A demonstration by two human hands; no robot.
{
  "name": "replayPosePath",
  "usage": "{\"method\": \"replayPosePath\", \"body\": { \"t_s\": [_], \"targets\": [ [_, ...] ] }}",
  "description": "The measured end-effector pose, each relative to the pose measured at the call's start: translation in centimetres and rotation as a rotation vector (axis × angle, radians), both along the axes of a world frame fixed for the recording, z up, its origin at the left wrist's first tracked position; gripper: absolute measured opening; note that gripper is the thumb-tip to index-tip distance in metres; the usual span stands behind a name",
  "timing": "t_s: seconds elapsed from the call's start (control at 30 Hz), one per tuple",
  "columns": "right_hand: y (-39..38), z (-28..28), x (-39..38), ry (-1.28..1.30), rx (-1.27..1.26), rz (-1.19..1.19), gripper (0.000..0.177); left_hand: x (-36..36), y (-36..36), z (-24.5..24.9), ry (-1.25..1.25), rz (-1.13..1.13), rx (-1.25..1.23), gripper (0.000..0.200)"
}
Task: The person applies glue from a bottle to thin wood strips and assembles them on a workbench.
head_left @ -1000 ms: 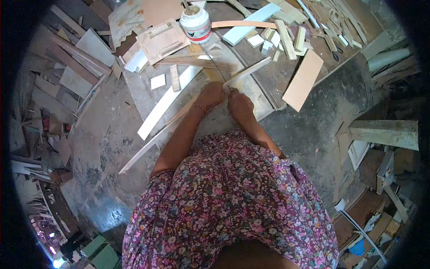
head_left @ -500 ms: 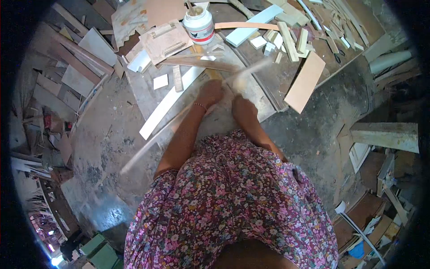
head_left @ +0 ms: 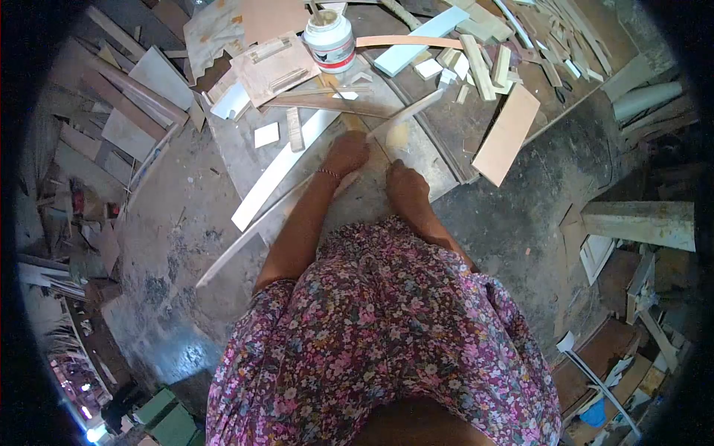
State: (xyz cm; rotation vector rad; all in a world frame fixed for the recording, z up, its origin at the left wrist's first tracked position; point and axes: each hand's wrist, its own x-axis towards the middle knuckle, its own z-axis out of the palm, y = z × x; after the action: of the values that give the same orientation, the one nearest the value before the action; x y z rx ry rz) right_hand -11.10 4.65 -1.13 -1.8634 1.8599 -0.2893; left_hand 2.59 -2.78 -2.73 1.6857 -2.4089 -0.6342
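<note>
My left hand [head_left: 347, 153], with a bracelet at the wrist, is closed around a long narrow wooden strip [head_left: 245, 251]. The strip slants from lower left, under my left forearm, up past the fist to the right. My right hand [head_left: 407, 187] is closed just right of it. From this fist a thin dark blade-like tool [head_left: 381, 146] runs up and left, crossing the strip beside my left hand; its grip is hidden in my fingers. Left of the hands, a long white strip [head_left: 271, 178] lies on the worktable, near a small white square [head_left: 266, 134] and a short wood block [head_left: 295, 131].
A white glue tub [head_left: 329, 46] with a stick in it stands at the back. Wood offcuts [head_left: 480, 68] are heaped to its right. A tan board [head_left: 507, 135] overhangs the right table edge, with scissors [head_left: 561, 95] beyond. Leaning boards [head_left: 160, 78] line the left.
The wooden strip, blurred earlier, now shows sharply, its lower end slightly left. The thin dark tool's far end now shows beyond the strip. My hands stay in nearly the same place.
</note>
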Motion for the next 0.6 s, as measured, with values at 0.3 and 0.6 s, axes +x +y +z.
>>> {"method": "replayPosePath", "body": {
  "t_s": [0.3, 0.6],
  "targets": [
    [0.7, -0.9, -0.4, 0.001, -0.212, 0.026, 0.016, 0.3, -0.1, 0.6, -0.027, 0.057, 0.095, 0.023],
    [-0.5, -0.6, 0.3, -0.016, -0.087, 0.002, 0.022, 0.8, -0.2, 0.2, 0.007, 0.037, -0.09, 0.022]
  ]
}}
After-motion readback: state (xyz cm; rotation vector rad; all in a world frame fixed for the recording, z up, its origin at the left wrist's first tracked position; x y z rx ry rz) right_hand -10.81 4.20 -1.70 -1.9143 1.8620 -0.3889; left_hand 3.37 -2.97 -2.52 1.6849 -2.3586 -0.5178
